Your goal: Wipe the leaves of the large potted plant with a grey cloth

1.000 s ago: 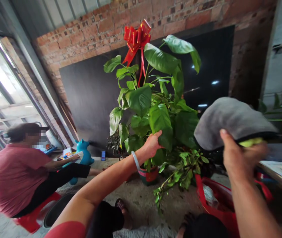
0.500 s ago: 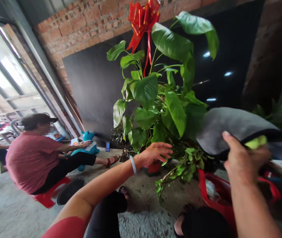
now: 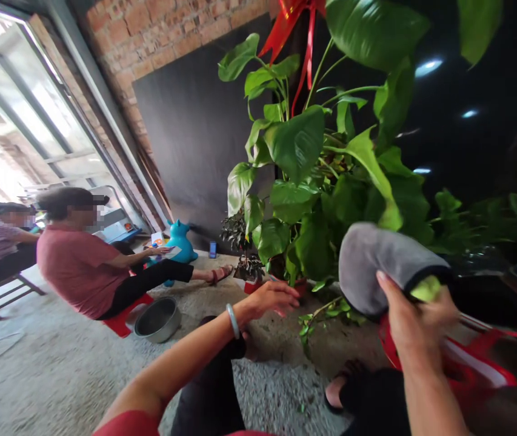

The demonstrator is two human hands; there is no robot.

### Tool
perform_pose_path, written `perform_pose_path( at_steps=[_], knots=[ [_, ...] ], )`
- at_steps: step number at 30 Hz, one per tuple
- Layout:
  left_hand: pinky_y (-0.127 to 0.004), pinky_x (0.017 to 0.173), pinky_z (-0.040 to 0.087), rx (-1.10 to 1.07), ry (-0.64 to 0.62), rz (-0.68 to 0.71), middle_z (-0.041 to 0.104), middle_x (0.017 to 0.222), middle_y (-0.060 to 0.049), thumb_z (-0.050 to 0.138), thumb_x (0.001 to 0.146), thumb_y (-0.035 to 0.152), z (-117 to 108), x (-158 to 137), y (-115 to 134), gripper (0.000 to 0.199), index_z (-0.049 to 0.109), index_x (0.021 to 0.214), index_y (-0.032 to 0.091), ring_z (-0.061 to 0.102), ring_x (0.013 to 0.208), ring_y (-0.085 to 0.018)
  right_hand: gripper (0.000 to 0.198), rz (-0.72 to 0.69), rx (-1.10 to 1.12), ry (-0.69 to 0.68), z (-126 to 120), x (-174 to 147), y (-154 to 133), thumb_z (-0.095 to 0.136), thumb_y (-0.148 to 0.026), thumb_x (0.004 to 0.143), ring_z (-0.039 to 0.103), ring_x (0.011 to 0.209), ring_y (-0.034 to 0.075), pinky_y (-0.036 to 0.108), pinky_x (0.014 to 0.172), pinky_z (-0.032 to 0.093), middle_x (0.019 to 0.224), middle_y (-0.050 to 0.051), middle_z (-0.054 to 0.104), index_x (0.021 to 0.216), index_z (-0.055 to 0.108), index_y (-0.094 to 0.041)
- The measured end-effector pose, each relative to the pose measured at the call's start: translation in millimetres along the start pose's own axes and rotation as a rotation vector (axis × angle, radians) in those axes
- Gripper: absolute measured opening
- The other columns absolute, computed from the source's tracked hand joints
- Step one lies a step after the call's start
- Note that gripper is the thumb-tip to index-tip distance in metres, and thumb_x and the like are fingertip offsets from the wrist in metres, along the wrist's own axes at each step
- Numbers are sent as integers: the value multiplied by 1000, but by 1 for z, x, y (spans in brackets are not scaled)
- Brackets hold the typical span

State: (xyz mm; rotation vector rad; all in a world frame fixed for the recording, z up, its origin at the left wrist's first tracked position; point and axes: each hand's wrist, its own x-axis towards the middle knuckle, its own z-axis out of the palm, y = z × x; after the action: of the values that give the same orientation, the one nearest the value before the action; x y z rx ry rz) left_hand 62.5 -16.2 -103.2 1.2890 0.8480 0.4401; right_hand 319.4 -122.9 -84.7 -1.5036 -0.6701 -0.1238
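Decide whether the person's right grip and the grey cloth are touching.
Touching. The head view shows the right grip holding the grey cloth, its thumb lying against the fabric.

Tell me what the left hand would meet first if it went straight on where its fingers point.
Probably the red flowerpot, just past the left hand; depth is unclear, so it might pass in front towards the gray cloth.
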Motion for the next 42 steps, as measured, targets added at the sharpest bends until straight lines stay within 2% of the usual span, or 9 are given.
perform_pose_path(
  at_steps=[4, 8, 12, 17, 20, 24, 28, 33, 42],
  knots=[
    [-29, 68, 51, -75, -57, 12, 76, 92, -9, 89, 60, 42, 21, 4, -14, 43, 76, 92, 16, 67, 75, -18, 45, -30, -111, -331, 40, -24, -13, 69, -65, 59, 63, 68, 30, 42, 66, 49, 68, 8, 66, 76, 53, -28],
    [-30, 69, 51, -61, 3, -44, 76, 93, -9, 90, 61, 44, 16, -10, -44, 47, 77, 97, 16, 66, 75, -17, 40, 134, -169, -582, 31, -88, 30, 64, -65, 63, 67, 69, 32, 41, 65, 49, 68, 10, 69, 75, 56, -28],
    [-30, 70, 53, -135, 39, -95, 74, 105, -11, 92, 59, 50, 12, -29, -63, 62, 76, 108, 17, 67, 89, -21, 47, 200, -261, -574, 11, -135, 60, 65, -70, 66, 66, 67, 35, 43, 63, 49, 68, 12, 69, 80, 61, -26],
    [-26, 68, 51, -387, 9, -1, 73, 100, -8, 99, 48, 48, 43, -39, -68, 71, 75, 107, 17, 66, 88, -20, 30, -150, -207, -513, 29, -165, 42, 59, -51, 84, 67, 84, 33, 43, 71, 52, 94, 15, 69, 95, 63, -23],
    [-24, 64, 48, -584, 226, 70, 64, 71, -1, 101, 43, 47, 61, -34, -69, 54, 68, 72, 15, 56, 67, -12, 16, -317, -115, -496, 47, -180, 22, 56, -28, 83, 66, 89, 30, 44, 77, 55, 97, 12, 66, 97, 62, -23],
    [-25, 60, 48, -701, 508, 104, 62, 64, 2, 98, 44, 36, 60, -26, -61, 46, 62, 65, 17, 55, 60, -11, 25, -329, -11, -574, 55, -187, 3, 57, -18, 77, 68, 95, 30, 47, 85, 57, 100, 13, 68, 100, 66, -21],
    [-27, 66, 54, -632, 645, 218, 69, 70, 0, 93, 45, 24, 37, -31, -51, 40, 67, 75, 17, 64, 66, -15, 17, -67, 230, -752, 42, -160, 17, 66, -33, 81, 70, 91, 27, 41, 83, 57, 98, 9, 73, 93, 73, -22],
    [-35, 80, 61, -507, 556, 215, 79, 91, -5, 94, 47, 21, 16, -51, -48, 52, 74, 95, 18, 73, 81, -22, 43, 738, 463, -453, 60, -75, 79, 86, -50, 62, 69, 75, 21, 31, 63, 53, 82, 2, 73, 91, 70, -22],
    [-41, 84, 63, 23, 452, 314, 79, 91, -7, 92, 55, 30, 23, -63, 5, 46, 76, 96, 15, 75, 93, -31, 34, 858, 899, -794, 135, -28, 114, 90, -45, 60, 73, 83, 28, 49, 79, 62, 86, 4, 78, 82, 70, -27]
  ],
)
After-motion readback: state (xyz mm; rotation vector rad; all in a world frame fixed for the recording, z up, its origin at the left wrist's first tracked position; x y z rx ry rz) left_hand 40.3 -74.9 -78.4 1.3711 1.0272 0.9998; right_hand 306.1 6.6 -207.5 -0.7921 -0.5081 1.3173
